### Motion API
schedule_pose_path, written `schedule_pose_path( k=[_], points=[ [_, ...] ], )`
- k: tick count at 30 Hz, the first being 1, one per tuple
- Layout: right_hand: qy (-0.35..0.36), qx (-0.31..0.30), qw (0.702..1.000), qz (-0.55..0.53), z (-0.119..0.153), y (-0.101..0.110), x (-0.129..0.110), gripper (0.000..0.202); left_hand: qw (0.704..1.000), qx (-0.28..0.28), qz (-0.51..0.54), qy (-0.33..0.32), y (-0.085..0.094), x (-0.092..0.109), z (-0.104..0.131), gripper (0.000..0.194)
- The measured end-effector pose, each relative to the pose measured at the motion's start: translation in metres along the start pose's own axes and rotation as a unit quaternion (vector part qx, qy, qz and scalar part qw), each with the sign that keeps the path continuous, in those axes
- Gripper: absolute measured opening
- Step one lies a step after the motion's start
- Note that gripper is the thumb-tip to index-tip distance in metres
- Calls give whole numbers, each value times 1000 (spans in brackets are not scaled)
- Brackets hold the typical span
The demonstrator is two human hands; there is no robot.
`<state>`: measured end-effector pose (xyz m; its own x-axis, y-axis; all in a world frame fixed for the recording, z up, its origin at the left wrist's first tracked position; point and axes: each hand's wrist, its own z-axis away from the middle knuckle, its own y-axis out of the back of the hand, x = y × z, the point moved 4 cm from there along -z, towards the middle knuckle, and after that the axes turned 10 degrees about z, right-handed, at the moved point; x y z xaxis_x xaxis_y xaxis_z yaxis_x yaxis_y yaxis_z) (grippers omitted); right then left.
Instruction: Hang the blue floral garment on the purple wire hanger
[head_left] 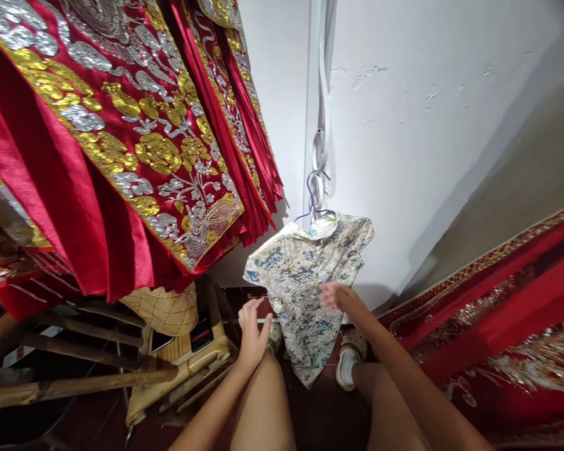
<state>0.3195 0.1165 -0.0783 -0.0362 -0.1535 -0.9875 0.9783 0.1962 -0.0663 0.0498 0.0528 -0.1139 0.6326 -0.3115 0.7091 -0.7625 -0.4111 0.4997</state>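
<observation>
A short-sleeved shirt (305, 282) with a blue, green and cream print hangs from a purple hanger (309, 188). The hanger is hooked on a curled white metal piece (318, 156) against the wall. My left hand (252, 329) is just left of the shirt, thumb and fingers apart, holding nothing. In front of the shirt's right side is my right hand (337, 295), its fingers stretched toward the cloth and holding nothing I can see. Whether its fingertips touch the fabric, I cannot tell.
Red garments with gold and silver embroidery (160, 150) hang at upper left. Below them is a bamboo chair (183, 369) with a phone (202, 332) on it. More red embroidered cloth (512, 326) lies along the right. Clogs (352, 344) are on my feet beneath the shirt.
</observation>
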Motion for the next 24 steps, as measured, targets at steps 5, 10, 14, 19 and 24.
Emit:
schedule_pose_path(
  k=[5,10,14,19,24],
  points=[
    [89,46,995,26,-39,-17,-80,49,978,29,121,-166,-9,123,-56,27],
    [186,78,979,15,-39,-26,-111,49,974,-45,151,-160,-22,174,-126,38],
    [235,94,965,63,-29,-26,-127,40,978,-47,99,-175,-28,188,-148,17],
    [216,104,963,123,-25,-23,-115,28,968,56,136,-203,-10,204,-141,16],
    [152,79,963,211,-3,-16,-74,25,933,254,233,-101,44,167,-148,16]
  ],
)
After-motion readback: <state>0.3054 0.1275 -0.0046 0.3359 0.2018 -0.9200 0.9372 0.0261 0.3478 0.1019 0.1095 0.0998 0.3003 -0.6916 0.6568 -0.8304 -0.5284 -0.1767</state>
